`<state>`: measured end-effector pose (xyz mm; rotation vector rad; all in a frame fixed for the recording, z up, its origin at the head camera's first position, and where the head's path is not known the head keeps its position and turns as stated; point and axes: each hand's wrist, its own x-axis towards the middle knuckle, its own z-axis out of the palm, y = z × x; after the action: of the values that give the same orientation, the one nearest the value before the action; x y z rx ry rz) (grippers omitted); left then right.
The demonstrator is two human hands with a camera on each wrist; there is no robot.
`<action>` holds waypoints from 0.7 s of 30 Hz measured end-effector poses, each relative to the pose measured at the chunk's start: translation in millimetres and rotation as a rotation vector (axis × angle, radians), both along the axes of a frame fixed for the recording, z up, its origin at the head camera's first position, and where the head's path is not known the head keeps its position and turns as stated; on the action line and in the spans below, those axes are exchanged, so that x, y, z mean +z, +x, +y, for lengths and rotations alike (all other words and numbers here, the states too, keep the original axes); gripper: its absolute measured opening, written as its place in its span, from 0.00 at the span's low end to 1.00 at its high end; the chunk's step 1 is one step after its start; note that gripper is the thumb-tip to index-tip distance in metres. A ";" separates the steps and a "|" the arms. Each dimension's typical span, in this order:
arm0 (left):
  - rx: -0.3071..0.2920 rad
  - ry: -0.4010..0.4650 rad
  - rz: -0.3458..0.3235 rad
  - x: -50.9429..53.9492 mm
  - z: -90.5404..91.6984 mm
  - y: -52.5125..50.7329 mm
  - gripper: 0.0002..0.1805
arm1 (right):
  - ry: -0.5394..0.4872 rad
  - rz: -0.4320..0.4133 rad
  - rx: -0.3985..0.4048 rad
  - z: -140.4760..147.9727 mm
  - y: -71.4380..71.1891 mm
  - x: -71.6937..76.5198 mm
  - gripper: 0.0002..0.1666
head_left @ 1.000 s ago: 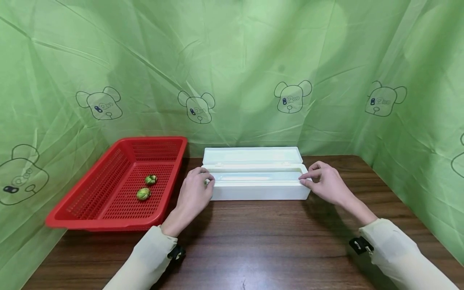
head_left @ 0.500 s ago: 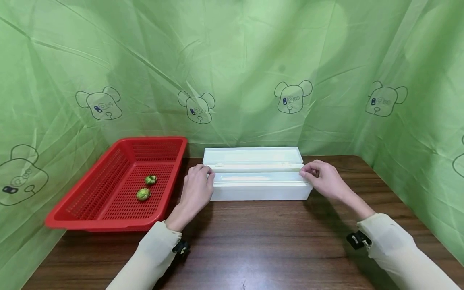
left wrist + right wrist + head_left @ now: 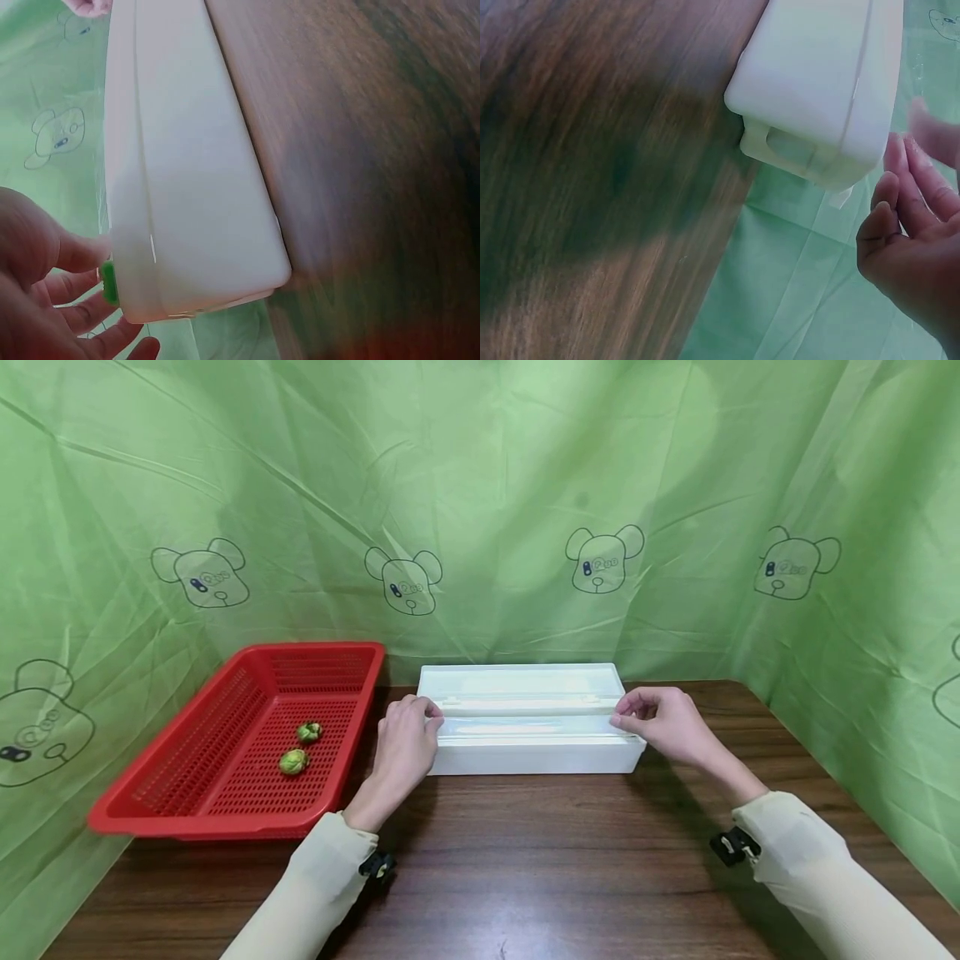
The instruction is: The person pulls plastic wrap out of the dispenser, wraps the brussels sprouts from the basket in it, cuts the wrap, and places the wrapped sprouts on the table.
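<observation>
A long white cling film dispenser (image 3: 532,758) stands on the table with its lid (image 3: 517,679) raised at the back. Clear cling film (image 3: 525,725) stretches along its top. At the left end, my left hand (image 3: 405,735) pinches the film's edge between thumb and forefinger; in the left wrist view, a green piece, apparently the cutter slider (image 3: 109,283), sits beside those fingers. My right hand (image 3: 663,722) pinches the film at the opposite end, thumb against fingers. The film itself is barely visible at the fingertips. Any roll inside the box is hidden.
To the left stands a red perforated basket (image 3: 202,827) holding two small green vegetables that look like Brussels sprouts (image 3: 293,762). Dark wooden table (image 3: 525,860) extends in front of the dispenser. A green printed curtain (image 3: 495,485) hangs close behind and at both sides.
My fingers have shifted slightly at both ends of the dispenser, the right hand closing more tightly on the film. The film now lies across the right end of the opening. Basket and vegetables stay put.
</observation>
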<state>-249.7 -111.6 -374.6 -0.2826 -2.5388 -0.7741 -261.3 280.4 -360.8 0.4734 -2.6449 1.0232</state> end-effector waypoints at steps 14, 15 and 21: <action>-0.014 0.070 0.083 1.3 -1.3 -7.4 0.03 | -0.015 0.032 -0.065 0.9 -8.1 4.5 0.05; -0.014 0.078 0.084 1.4 -1.5 -8.2 0.03 | -0.016 0.029 -0.067 1.1 -9.1 4.5 0.05; -0.018 0.115 0.068 3.8 -2.5 -11.9 0.03 | -0.032 -0.022 -0.057 3.5 -12.0 6.3 0.06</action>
<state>-261.7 -114.1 -370.8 -0.2890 -2.4209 -0.8976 -273.3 283.8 -354.6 0.3791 -2.6409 1.0576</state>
